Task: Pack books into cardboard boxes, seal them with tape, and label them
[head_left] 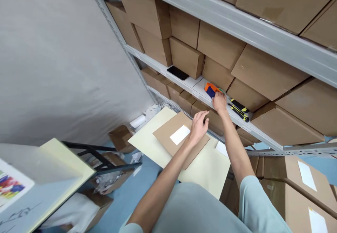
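Note:
My right hand (219,102) reaches onto the grey shelf ledge (200,88) and closes around an orange and blue tape dispenser (211,89) lying there. My left hand (198,125) rests with fingers loosely curled on the far edge of a flat cardboard box (168,134) that carries a white label (179,134). That box lies on a small cream table (207,168) just below the shelf.
Yellow and black utility knives (239,109) lie on the ledge right of my hand, a black phone (177,73) to the left. Cardboard boxes (265,73) fill the shelves. Another table (52,180) stands at lower left; paper scraps (147,115) litter the blue floor.

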Action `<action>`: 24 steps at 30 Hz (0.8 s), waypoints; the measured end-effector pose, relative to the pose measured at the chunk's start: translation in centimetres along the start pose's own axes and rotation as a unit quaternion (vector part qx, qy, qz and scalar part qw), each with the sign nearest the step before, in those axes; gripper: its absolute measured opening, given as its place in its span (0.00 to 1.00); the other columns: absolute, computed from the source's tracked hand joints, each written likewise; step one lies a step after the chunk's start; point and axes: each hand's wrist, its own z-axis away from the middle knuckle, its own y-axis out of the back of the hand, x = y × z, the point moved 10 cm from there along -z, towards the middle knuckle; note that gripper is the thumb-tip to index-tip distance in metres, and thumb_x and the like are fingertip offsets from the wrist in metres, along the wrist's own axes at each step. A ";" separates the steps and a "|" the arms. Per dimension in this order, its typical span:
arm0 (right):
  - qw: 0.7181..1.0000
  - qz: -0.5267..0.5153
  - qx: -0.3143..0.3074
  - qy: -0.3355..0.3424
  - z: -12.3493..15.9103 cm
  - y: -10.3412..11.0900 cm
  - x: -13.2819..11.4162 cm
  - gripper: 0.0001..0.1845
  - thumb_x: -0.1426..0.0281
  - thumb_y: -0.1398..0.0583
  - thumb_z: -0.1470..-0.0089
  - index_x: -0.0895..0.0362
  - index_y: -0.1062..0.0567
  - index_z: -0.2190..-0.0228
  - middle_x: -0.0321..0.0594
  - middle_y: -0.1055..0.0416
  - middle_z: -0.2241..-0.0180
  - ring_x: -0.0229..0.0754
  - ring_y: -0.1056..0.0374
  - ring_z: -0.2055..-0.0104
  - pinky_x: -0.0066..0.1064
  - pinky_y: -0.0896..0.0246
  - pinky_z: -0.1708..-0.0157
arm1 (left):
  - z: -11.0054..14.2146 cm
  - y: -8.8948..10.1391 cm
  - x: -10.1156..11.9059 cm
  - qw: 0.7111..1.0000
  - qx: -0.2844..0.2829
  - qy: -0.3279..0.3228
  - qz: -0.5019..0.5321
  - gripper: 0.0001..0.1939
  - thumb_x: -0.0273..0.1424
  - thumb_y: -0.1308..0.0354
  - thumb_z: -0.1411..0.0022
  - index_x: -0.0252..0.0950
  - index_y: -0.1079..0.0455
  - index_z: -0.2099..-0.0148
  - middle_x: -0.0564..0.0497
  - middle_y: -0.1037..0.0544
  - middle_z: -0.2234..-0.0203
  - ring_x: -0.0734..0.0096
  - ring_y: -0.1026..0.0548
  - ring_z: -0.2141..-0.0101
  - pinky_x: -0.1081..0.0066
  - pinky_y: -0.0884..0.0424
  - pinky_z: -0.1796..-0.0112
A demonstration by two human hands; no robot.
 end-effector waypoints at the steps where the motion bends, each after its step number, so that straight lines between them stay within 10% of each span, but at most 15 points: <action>1: 1.000 -0.017 0.001 0.003 0.1 -0.1 0.2 0.21 0.74 0.44 0.34 0.69 0.28 0.43 0.68 0.26 0.43 0.61 0.32 0.40 0.52 0.45 0.35 | 0.7 0.3 -0.5 1.000 0.003 0.014 0.005 0.20 0.26 0.46 0.27 0.40 0.26 0.37 0.43 0.20 0.40 0.56 0.25 0.38 0.51 0.29 0.35; 7: 0.928 -0.356 0.105 0.021 10.0 0.3 -0.5 0.17 0.56 0.41 0.30 0.56 0.27 0.50 0.50 0.21 0.54 0.52 0.27 0.54 0.45 0.31 0.47 | 4.8 3.7 -2.9 0.990 0.064 0.111 0.057 0.15 0.35 0.43 0.24 0.39 0.25 0.40 0.41 0.18 0.43 0.54 0.21 0.42 0.51 0.27 0.38; 14: 0.759 -0.647 -0.034 -0.068 28.1 -6.1 -7.6 0.27 0.48 0.32 0.38 0.55 0.25 0.49 0.49 0.19 0.50 0.51 0.23 0.46 0.45 0.28 0.42 | 13.2 6.9 -3.2 0.984 0.062 0.137 0.094 0.09 0.37 0.38 0.27 0.40 0.24 0.48 0.45 0.17 0.55 0.60 0.19 0.52 0.58 0.21 0.47; 24: 0.789 -0.596 -0.136 -0.061 40.7 -7.1 -13.2 0.27 0.50 0.32 0.38 0.54 0.24 0.46 0.45 0.20 0.49 0.48 0.24 0.47 0.42 0.27 0.41 | 28.4 9.6 -4.2 0.956 0.028 0.205 0.208 0.13 0.36 0.43 0.25 0.37 0.24 0.45 0.43 0.20 0.53 0.64 0.18 0.53 0.64 0.17 0.49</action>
